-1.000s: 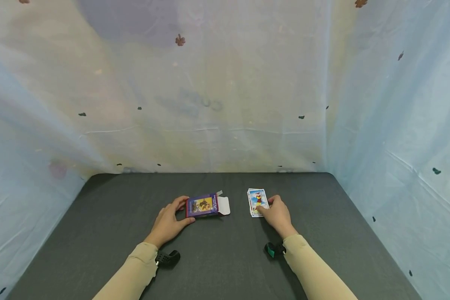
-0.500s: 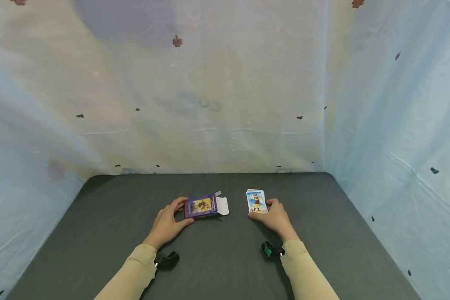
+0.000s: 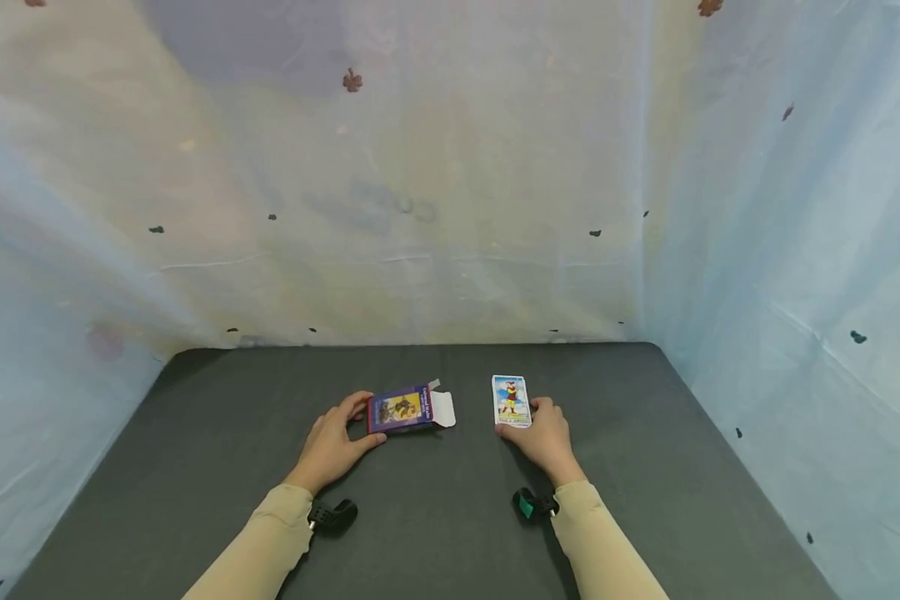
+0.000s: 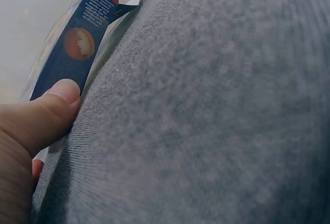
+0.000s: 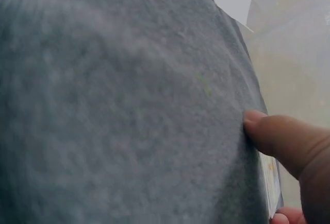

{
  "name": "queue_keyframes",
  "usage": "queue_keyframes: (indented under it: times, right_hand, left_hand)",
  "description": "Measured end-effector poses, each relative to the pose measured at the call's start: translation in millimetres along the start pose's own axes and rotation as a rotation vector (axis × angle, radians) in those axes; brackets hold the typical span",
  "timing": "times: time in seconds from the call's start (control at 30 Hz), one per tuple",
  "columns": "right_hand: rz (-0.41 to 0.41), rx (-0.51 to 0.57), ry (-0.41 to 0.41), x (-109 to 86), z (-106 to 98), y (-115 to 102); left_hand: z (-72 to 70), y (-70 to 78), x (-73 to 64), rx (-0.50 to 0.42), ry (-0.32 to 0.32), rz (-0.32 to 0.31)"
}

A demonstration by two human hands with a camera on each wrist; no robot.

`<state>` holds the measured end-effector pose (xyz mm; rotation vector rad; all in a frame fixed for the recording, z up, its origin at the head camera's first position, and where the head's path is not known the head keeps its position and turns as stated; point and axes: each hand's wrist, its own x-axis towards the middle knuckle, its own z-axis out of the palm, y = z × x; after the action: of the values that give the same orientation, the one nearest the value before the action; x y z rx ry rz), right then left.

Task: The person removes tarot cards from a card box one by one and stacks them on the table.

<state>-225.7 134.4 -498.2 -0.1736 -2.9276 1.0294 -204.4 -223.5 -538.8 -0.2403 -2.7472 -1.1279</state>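
Observation:
In the head view, a purple tarot card box [image 3: 401, 409] lies on the dark cloth, its white end flap [image 3: 443, 409] standing out to the right. My left hand [image 3: 332, 446] grips its left end, thumb along the near side and fingers at the far side. The left wrist view shows that thumb [image 4: 54, 108] against the box's dark blue side. To the right, my right hand [image 3: 546, 440] holds a face-up deck of tarot cards [image 3: 512, 402], thumb at the near edge, fingers at the right edge. In the right wrist view its thumb [image 5: 283, 139] covers part of the deck's edge [image 5: 269, 180].
A dark grey cloth [image 3: 435, 517] covers the table, which has rounded far corners. Pale plastic sheeting [image 3: 450, 208] hangs behind it and along both sides. Each wrist wears a black strap-on device, such as the left one [image 3: 333, 517].
My right thumb has slid from the top card's face to the deck's near edge, and the fanned cards now lie squared together. The left hand keeps its grip on the box.

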Motion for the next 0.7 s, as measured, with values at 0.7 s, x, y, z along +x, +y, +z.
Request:
queue_keyframes:
  times: [0.7]
  right_hand:
    - [-0.100,-0.020,-0.087,10.2,-31.0,-11.7]
  left_hand:
    - [-23.0,0.7,11.1,-0.089,-0.142,-0.022]
